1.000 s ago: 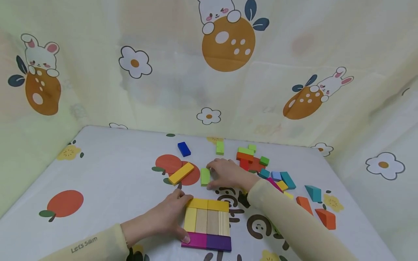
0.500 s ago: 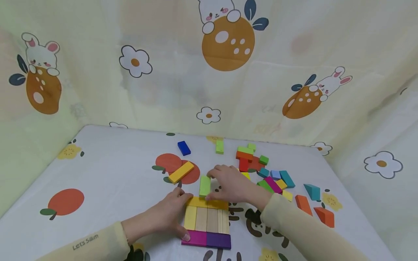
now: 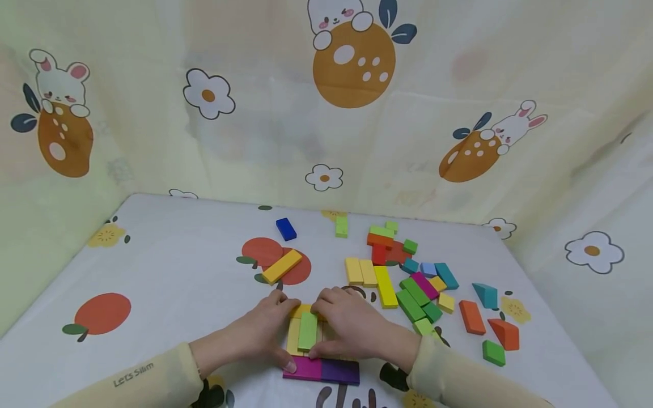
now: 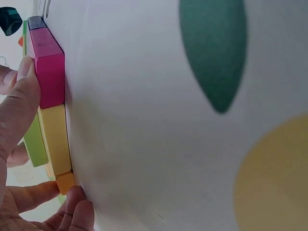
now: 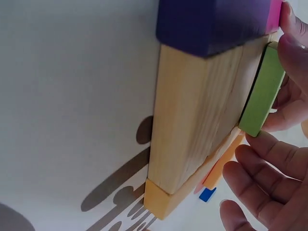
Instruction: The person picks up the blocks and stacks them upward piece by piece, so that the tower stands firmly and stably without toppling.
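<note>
Both hands are working at the flat block panel (image 3: 326, 362) lying on the patterned cloth (image 3: 168, 283). My right hand (image 3: 347, 328) is pinching the light green block (image 3: 308, 331) between thumb and fingertips, fingers curled round its ends, and holding it on top of the panel's pale upright pieces. Its long axis is running away from me, near end toward the magenta block (image 3: 303, 368), far end toward the yellow row at the panel's far edge. In the right wrist view the green block (image 5: 262, 91) is lying flat against the wooden faces, parallel to their grain.

My left hand (image 3: 260, 334) is bracing the panel's left side: thumb pressing the magenta block (image 4: 48, 72), fingers curled round the far yellow corner (image 4: 65, 182). The purple block (image 3: 340, 371) is sitting just right of the magenta one, forming the panel's near edge.

Beyond the panel, to the right, loose blocks are lying scattered: a long yellow bar (image 3: 386, 286), green bars (image 3: 410, 303), orange pieces (image 3: 471, 317). Beyond it to the left, a yellow bar (image 3: 282, 266) is lying slantwise, with a blue block (image 3: 286, 229) farther off.
</note>
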### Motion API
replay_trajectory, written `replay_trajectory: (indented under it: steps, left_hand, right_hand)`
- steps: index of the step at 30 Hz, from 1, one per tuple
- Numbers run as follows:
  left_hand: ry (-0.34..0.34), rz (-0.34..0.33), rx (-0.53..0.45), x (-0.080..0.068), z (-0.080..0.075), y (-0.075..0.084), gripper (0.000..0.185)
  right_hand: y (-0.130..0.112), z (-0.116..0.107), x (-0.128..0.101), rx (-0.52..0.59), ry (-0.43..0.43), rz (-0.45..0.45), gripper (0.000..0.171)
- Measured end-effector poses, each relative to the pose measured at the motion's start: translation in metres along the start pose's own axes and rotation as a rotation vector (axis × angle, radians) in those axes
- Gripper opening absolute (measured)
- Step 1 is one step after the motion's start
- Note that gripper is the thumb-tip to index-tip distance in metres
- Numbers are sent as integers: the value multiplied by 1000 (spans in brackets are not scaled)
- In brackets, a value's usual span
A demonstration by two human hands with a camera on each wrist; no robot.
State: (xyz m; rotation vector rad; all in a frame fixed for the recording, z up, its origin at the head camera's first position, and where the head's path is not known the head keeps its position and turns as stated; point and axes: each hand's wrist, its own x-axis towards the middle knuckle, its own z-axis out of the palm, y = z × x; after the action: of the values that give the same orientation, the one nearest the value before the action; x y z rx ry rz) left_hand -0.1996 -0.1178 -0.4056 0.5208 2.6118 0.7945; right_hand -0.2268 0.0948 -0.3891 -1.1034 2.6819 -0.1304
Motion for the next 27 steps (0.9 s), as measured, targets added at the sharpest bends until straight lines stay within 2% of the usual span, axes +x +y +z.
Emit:
replay_trajectory:
  steps: [27]
  left_hand:
    - [1, 1, -1, 1, 0, 1, 99]
  right_hand:
    - [-3, 5, -1, -21, 20, -28, 72]
